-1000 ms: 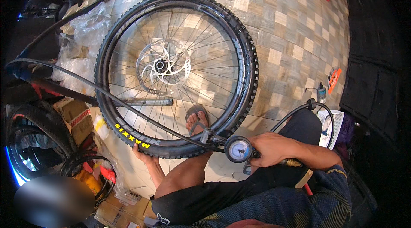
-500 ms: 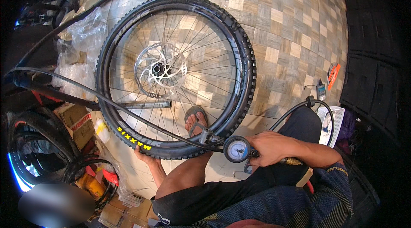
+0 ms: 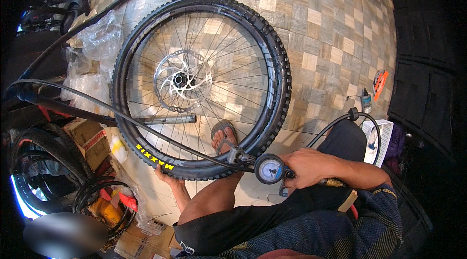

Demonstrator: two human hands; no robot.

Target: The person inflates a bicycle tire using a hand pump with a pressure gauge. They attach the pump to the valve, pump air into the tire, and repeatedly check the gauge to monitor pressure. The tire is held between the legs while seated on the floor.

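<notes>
At the near edge of the black, knobbly-tyred spoked wheel [image 3: 181, 80], which is covering patterned tiled floor [image 3: 323, 30], the left hand [image 3: 169, 179] is bracing, hidden fingers leaving its closure unclear. Right of it, the right hand [image 3: 305, 167] is curling tightly, holding a round, dark-rimmed dial gauge [image 3: 269, 169]; steadying both is probably serving best.

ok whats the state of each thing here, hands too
left hand, at the tire's edge, fingers partly hidden
right hand, closed around the inflator
tire, fitted around its rim
rotor, mounted at the hub
gauge, dial facing up
sandal, worn
plastic, crumpled
</notes>
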